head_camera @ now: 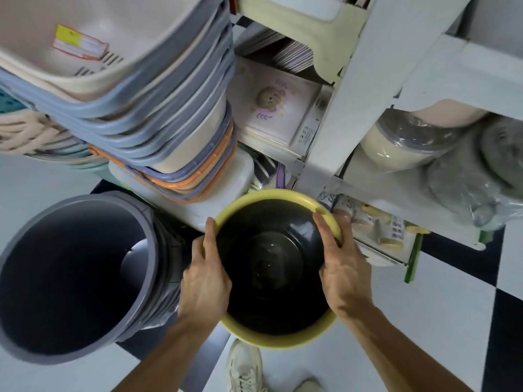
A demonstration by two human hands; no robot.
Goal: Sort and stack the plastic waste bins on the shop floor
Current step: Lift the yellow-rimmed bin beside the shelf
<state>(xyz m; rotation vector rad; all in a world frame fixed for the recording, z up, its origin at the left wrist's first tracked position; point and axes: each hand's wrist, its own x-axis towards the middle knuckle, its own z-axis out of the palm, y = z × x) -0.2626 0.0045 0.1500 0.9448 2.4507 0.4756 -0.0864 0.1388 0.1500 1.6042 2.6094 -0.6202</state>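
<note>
A round bin with a yellow rim [278, 194] and a black inside stands upright in the middle of the view, above the checkered floor. My left hand [206, 278] grips its left rim, thumb over the edge. My right hand [343, 267] grips its right rim, fingers inside and thumb outside. To the left stands a stack of grey round bins [85, 352], nested, mouth upward, close beside my left hand. The yellow bin's base is hidden.
A tall tilted stack of beige and blue rectangular basins [158, 108] with orange ones low down rises at the back left. White shelving [348, 108] with notebooks, jars and wrapped goods stands at the right. My shoe [244, 369] is on the black-and-white tiles below the bin.
</note>
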